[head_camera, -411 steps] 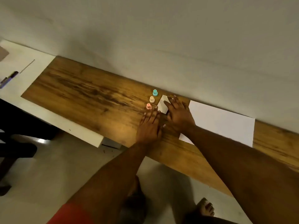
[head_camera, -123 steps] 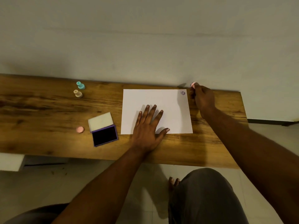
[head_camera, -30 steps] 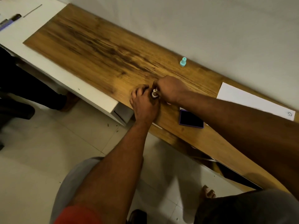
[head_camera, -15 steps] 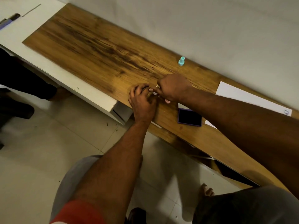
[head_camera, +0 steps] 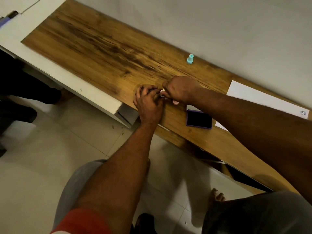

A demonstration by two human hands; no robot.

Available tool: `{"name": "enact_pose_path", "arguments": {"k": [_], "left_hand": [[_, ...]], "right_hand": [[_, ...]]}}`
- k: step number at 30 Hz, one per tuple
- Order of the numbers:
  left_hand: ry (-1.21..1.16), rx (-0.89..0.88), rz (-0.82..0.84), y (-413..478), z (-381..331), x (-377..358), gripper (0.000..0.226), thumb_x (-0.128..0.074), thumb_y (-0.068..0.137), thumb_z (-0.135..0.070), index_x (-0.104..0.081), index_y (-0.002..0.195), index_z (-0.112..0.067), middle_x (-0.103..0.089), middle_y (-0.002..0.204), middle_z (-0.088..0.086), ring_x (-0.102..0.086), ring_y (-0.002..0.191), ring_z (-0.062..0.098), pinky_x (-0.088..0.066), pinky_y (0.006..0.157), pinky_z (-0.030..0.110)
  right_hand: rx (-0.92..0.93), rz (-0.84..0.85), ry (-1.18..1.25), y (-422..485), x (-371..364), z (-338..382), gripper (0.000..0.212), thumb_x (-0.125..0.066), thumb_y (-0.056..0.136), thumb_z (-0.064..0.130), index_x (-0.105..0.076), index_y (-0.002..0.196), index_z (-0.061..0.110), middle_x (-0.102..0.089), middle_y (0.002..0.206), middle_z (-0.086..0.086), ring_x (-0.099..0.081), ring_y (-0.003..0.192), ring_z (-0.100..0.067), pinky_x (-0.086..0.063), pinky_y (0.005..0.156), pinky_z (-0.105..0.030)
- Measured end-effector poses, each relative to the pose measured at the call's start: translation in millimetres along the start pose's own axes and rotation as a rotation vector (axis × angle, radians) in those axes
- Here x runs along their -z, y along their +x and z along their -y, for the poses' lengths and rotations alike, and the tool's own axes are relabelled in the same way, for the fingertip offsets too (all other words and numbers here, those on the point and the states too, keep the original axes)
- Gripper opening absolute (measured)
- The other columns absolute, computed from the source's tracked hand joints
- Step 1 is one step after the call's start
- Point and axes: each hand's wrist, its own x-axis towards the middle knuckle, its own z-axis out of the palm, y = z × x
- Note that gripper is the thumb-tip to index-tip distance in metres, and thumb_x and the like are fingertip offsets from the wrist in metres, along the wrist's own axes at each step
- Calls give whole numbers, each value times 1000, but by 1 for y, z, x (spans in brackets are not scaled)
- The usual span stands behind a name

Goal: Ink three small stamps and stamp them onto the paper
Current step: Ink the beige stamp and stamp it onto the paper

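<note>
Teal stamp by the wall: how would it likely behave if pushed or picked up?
The teal stamp is small and looks plastic, so probably light and rigid. It stands upright, narrow knob over wider base, so a high push may tip it; its round body could then roll on the smooth table.

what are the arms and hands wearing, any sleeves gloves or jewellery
The left hand and right hand are bare: no gloves, and no rings or watch that show. The left arm is uncovered up to a short red sleeve at the bottom edge of the picture. The right arm is bare as far as it shows; its sleeve is out of view.
</note>
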Motion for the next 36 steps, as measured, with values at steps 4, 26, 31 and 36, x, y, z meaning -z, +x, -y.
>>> {"name": "enact_pose_path", "arguments": {"k": [4, 26, 31, 36], "left_hand": [[87, 14, 42, 2, 1, -2, 38, -76, 92, -45, -77, 125, -28, -60, 146, -4, -24, 157, 31, -16, 123, 50], [311, -645, 165, -37, -32, -1, 75, -52, 86, -87, -61, 144, -40, -25, 174, 4, -7, 163, 37, -12, 121, 60], [406, -709, 267, -47, -42, -12, 71, -49, 84, -91, -67, 136, -48, 4, 179, 5, 18, 161, 43, 1, 123, 69], [423, -640, 312, -49, -37, -14, 64, -54, 82, -89, -69, 130, -50, 11, 179, 6, 23, 159, 46, 3, 122, 75]], "right_hand": [[-4, 5, 18, -1, 0, -5, 38, -39, 106, 49, -59, 100, 17, -66, 97, -10, -48, 77, -20, -34, 67, -33], [-458, -93, 153, -161, -24, -14, 54, -41, 104, 58, -70, 114, 13, -74, 104, -10, -65, 82, -24, -38, 64, -27], [-486, -56, 102, -167, -37, -5, 57, -38, 104, 61, -70, 114, 14, -75, 102, -9, -68, 83, -23, -41, 66, -26], [-450, 31, 58, -168, -25, -1, 55, -37, 105, 59, -65, 124, 15, -72, 117, -9, -70, 96, -24, -48, 73, -27]]}}
